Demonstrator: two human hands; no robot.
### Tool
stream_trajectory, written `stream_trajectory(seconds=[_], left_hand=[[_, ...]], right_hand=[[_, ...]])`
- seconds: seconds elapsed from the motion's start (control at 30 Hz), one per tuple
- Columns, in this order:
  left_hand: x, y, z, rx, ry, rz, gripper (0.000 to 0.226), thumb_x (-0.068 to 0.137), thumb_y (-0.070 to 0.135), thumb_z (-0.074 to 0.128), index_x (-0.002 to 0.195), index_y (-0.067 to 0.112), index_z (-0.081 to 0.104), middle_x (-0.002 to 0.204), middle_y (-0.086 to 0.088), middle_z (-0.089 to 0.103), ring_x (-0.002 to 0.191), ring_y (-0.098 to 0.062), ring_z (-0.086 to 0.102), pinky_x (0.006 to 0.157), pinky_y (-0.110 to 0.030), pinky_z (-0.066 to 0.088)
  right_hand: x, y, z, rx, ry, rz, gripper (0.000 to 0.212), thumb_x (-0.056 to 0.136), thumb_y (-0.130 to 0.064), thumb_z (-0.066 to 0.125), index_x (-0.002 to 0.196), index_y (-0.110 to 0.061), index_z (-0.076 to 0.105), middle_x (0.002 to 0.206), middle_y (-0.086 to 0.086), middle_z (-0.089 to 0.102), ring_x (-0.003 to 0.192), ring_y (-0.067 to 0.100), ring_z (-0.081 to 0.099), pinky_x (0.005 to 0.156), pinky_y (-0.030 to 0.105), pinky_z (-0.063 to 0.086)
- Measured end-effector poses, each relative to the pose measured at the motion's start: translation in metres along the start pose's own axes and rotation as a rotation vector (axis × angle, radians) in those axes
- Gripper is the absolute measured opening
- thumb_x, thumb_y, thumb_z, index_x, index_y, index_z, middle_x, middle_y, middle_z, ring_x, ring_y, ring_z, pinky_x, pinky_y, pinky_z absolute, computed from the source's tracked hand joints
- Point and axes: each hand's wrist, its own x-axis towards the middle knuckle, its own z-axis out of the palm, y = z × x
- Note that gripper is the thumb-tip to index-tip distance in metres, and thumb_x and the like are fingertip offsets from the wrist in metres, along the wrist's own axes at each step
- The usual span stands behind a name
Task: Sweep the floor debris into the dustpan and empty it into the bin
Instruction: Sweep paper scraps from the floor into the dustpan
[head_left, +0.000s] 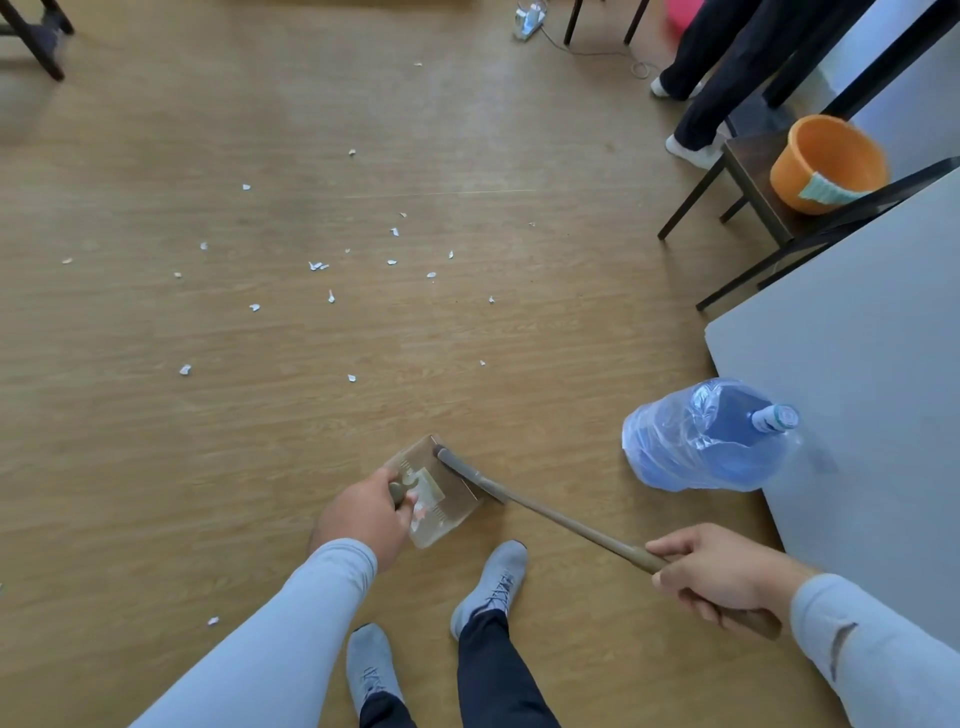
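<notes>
Wooden floor (156, 467) fills most of the view. Grey table (857, 389) occupies the right edge, corner pointing toward centre. Large blue water bottle (706, 441) stands on the floor just beside that corner, wrapped in clear plastic. Dark stool (748, 171) sits upper right, carrying an orange bucket (826, 161) with a pale cloth over its rim. A second person's dark trouser legs (727, 62) and white shoes stand at the top right. Power strip (530, 18) with a cord lies at the top edge.

Clear dustpan (441, 499) is low over the floor, just ahead of the wearer's grey shoes (493, 582); contact with the floor cannot be judged. Left hand (363, 519) grasps its handle, fingers curled round. Right hand (717, 577) is clenched round the upper end of the brown broom handle (571, 525). The handle slants down and left, its lower end meeting the dustpan's far side. Bristles are not clearly visible.

White paper scraps (317, 266) lie scattered across the middle of the floor, well apart from the dustpan. One scrap (213, 620) lies near the left sleeve.
</notes>
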Motion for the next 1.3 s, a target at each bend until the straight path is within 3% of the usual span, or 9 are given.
stream_trajectory(seconds=[0.2,0.4,0.5,0.63,0.77,0.93,1.03,1.17,1.3], left_hand=[[-0.014,0.004,-0.018,-0.042,-0.083,-0.049,0.041,0.095,0.049,0.056,0.134,0.037,0.053,0.116,0.009,0.069,0.097,-0.021,0.066,0.077,-0.032,0.052],[-0.016,0.049,-0.049,-0.045,-0.013,-0.015,0.039,0.094,0.047,0.059,0.13,0.033,0.058,0.111,0.008,0.07,0.09,-0.021,0.064,0.076,-0.031,0.052],[-0.013,0.066,-0.06,-0.003,0.014,0.003,0.042,0.093,0.051,0.059,0.131,0.033,0.058,0.112,0.008,0.07,0.097,-0.021,0.066,0.077,-0.031,0.052],[-0.007,0.083,-0.07,-0.055,0.052,-0.001,0.041,0.095,0.05,0.059,0.132,0.033,0.057,0.102,0.01,0.067,0.087,-0.018,0.065,0.069,-0.03,0.051],[0.01,0.098,-0.08,-0.098,0.086,0.009,0.04,0.094,0.05,0.06,0.13,0.034,0.058,0.093,0.013,0.062,0.085,-0.019,0.064,0.074,-0.031,0.053],[0.04,0.109,-0.095,-0.067,0.087,0.026,0.037,0.093,0.051,0.059,0.127,0.036,0.058,0.093,0.01,0.066,0.087,-0.022,0.065,0.076,-0.032,0.055],[0.059,0.112,-0.104,-0.077,0.079,0.03,0.037,0.095,0.046,0.058,0.13,0.034,0.057,0.092,0.01,0.062,0.082,-0.018,0.059,0.071,-0.029,0.048],[0.087,0.112,-0.115,-0.109,0.065,0.013,0.042,0.096,0.046,0.059,0.135,0.033,0.056,0.109,0.006,0.07,0.086,-0.02,0.06,0.07,-0.028,0.046],[0.118,0.109,-0.12,-0.113,0.016,0.013,0.041,0.094,0.05,0.058,0.133,0.035,0.056,0.107,0.005,0.07,0.092,-0.022,0.066,0.075,-0.032,0.054]], right_hand=[[-0.026,0.018,-0.027,0.023,0.051,-0.047,0.053,0.095,-0.018,0.067,0.145,-0.027,0.052,0.063,0.002,0.065,0.048,0.011,0.053,0.05,0.026,0.049],[-0.026,0.001,-0.058,-0.072,0.167,-0.101,0.053,0.095,-0.019,0.059,0.147,-0.024,0.048,0.084,0.006,0.07,0.058,0.016,0.059,0.06,0.028,0.054],[-0.018,-0.005,-0.082,-0.045,0.182,-0.112,0.037,0.093,-0.015,0.055,0.13,-0.017,0.057,0.072,0.009,0.067,0.061,0.02,0.059,0.066,0.031,0.054],[0.0,-0.011,-0.106,0.017,0.181,-0.108,0.023,0.086,-0.014,0.056,0.107,-0.014,0.065,0.063,0.007,0.065,0.056,0.02,0.057,0.066,0.037,0.056],[0.016,-0.026,-0.119,0.046,0.185,-0.121,0.022,0.089,-0.011,0.054,0.109,-0.01,0.063,0.066,0.012,0.064,0.053,0.021,0.055,0.058,0.033,0.05],[0.021,-0.045,-0.128,0.097,0.193,-0.101,0.023,0.088,-0.011,0.057,0.11,-0.012,0.063,0.068,0.014,0.066,0.054,0.021,0.057,0.062,0.034,0.051],[0.02,-0.059,-0.134,0.103,0.193,-0.084,0.022,0.088,-0.013,0.058,0.108,-0.012,0.065,0.069,0.014,0.067,0.06,0.022,0.059,0.071,0.039,0.055],[0.019,-0.088,-0.142,0.056,0.182,-0.042,0.03,0.085,-0.015,0.058,0.114,-0.017,0.064,0.082,0.019,0.078,0.064,0.019,0.066,0.088,0.045,0.06],[0.029,-0.118,-0.148,0.014,0.208,-0.02,0.035,0.088,-0.013,0.056,0.123,-0.018,0.059,0.077,0.015,0.076,0.062,0.019,0.065,0.079,0.039,0.062]])
